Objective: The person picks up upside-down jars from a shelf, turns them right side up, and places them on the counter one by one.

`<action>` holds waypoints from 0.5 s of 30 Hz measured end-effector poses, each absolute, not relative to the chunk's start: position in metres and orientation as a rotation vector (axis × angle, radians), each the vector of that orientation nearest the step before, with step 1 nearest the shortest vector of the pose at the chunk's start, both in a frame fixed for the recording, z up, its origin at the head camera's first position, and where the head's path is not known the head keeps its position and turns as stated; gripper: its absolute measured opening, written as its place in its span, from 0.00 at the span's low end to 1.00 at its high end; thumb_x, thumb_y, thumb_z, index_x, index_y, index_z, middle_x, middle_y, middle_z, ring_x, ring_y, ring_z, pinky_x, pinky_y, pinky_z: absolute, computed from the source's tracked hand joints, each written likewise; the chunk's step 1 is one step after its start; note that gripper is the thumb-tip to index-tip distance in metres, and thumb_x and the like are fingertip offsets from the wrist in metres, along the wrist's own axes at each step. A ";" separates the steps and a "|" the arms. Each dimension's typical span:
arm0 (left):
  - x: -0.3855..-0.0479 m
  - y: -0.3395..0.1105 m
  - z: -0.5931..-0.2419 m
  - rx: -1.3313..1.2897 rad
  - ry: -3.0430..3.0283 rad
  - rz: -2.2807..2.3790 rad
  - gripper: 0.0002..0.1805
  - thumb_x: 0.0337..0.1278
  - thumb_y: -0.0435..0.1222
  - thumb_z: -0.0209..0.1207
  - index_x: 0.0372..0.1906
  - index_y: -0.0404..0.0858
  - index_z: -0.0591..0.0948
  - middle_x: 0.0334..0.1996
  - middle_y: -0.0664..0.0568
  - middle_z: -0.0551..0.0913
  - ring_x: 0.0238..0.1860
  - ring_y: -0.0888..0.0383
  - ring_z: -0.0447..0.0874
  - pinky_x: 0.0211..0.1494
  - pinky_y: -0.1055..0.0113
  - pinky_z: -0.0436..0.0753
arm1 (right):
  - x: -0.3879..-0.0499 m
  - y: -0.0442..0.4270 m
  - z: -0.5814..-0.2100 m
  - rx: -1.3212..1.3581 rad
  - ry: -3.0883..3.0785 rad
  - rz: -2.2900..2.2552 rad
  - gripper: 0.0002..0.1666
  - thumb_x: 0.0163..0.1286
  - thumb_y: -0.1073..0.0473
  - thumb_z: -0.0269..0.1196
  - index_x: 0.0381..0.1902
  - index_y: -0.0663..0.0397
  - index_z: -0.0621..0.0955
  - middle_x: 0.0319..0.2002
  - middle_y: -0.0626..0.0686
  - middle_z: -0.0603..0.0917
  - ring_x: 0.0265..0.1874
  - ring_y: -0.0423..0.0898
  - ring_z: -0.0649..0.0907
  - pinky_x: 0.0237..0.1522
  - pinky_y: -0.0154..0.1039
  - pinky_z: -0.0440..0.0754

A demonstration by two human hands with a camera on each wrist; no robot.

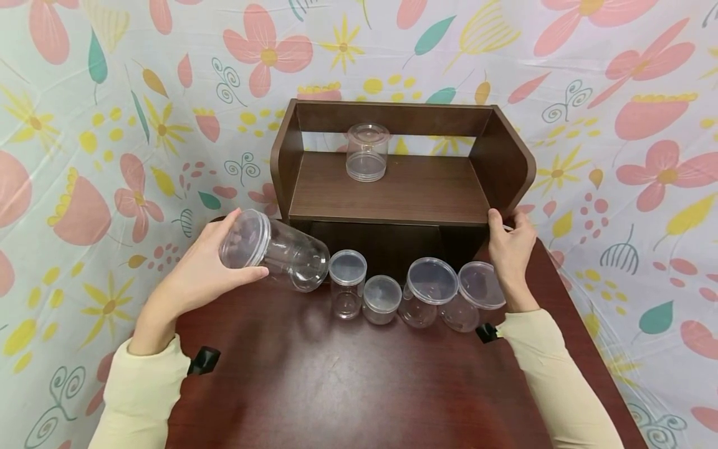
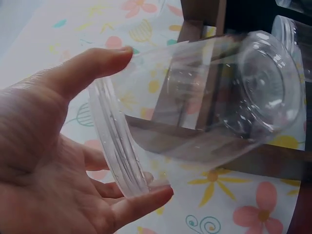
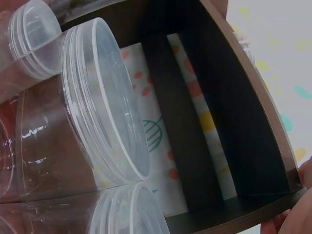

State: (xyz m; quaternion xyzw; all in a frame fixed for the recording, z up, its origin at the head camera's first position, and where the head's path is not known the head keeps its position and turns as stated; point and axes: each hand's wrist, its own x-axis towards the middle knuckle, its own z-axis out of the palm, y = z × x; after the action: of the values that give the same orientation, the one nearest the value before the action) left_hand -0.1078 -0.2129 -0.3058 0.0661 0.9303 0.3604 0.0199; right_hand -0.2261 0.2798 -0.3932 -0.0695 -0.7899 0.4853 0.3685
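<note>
In the head view, my left hand (image 1: pixel 204 268) grips a large clear plastic jar (image 1: pixel 297 255) around its lidded end. The jar is tilted on its side above the table, its base pointing right toward the shelf. The left wrist view shows thumb and fingers spread around the ribbed lid (image 2: pixel 119 141). My right hand (image 1: pixel 512 249) holds the front right corner of a dark brown two-tier shelf (image 1: pixel 387 193), thumb on the upper board's edge. Part of that hand shows at the right wrist view's edge. On the upper board stands one clear jar (image 1: pixel 367 156).
Several lidded clear jars stand in a row before the shelf: a slim one (image 1: pixel 348 284), a short one (image 1: pixel 382 300), a wide one (image 1: pixel 429 287) and another (image 1: pixel 477 290) by my right wrist. Beneath is a reddish-brown table (image 1: pixel 359 386); flowered cloth (image 1: pixel 185 125) hangs behind.
</note>
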 end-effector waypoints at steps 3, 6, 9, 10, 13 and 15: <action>-0.111 -0.212 -0.313 0.237 2.899 1.080 0.64 0.53 0.55 0.74 0.84 0.39 0.47 0.77 0.35 0.55 0.74 0.40 0.58 0.71 0.39 0.64 | -0.226 0.280 -0.393 -0.177 -2.032 1.235 0.17 0.72 0.58 0.64 0.40 0.72 0.83 0.33 0.47 0.79 0.36 0.35 0.77 0.39 0.24 0.74; -0.114 -0.210 -0.321 0.265 2.898 1.071 0.64 0.53 0.54 0.75 0.83 0.36 0.48 0.75 0.33 0.56 0.72 0.41 0.59 0.69 0.41 0.66 | -0.226 0.281 -0.394 -0.181 -2.037 1.225 0.17 0.72 0.58 0.64 0.40 0.73 0.83 0.33 0.45 0.77 0.37 0.35 0.76 0.39 0.24 0.73; -0.118 -0.209 -0.331 0.278 2.892 1.063 0.64 0.52 0.54 0.75 0.83 0.34 0.49 0.74 0.31 0.57 0.69 0.41 0.62 0.67 0.43 0.68 | -0.226 0.281 -0.393 -0.176 -2.040 1.220 0.17 0.72 0.58 0.64 0.41 0.73 0.83 0.33 0.45 0.77 0.37 0.36 0.76 0.39 0.24 0.72; -0.119 -0.208 -0.334 0.279 2.890 1.060 0.64 0.52 0.54 0.75 0.83 0.34 0.49 0.73 0.31 0.57 0.68 0.40 0.63 0.66 0.44 0.69 | -0.226 0.281 -0.393 -0.173 -2.040 1.220 0.17 0.72 0.59 0.64 0.41 0.73 0.83 0.33 0.44 0.77 0.37 0.36 0.76 0.39 0.24 0.72; -0.121 -0.207 -0.343 0.276 2.897 1.042 0.64 0.51 0.52 0.76 0.82 0.32 0.49 0.72 0.29 0.58 0.66 0.39 0.65 0.65 0.43 0.71 | -0.225 0.281 -0.393 -0.162 -2.037 1.219 0.16 0.72 0.59 0.64 0.40 0.73 0.83 0.33 0.44 0.76 0.37 0.36 0.75 0.39 0.25 0.71; -0.122 -0.204 -0.349 0.274 2.906 1.026 0.65 0.49 0.51 0.77 0.82 0.31 0.50 0.71 0.28 0.59 0.66 0.37 0.67 0.65 0.42 0.72 | -0.225 0.281 -0.393 -0.155 -2.031 1.218 0.16 0.72 0.60 0.64 0.40 0.74 0.83 0.32 0.44 0.76 0.36 0.36 0.75 0.39 0.25 0.71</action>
State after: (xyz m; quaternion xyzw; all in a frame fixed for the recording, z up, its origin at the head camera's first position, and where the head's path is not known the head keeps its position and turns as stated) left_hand -0.1223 -0.2041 -0.3489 0.0885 0.9390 0.3314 0.0240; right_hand -0.2252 0.2815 -0.3930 -0.0604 -0.7935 0.4757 0.3748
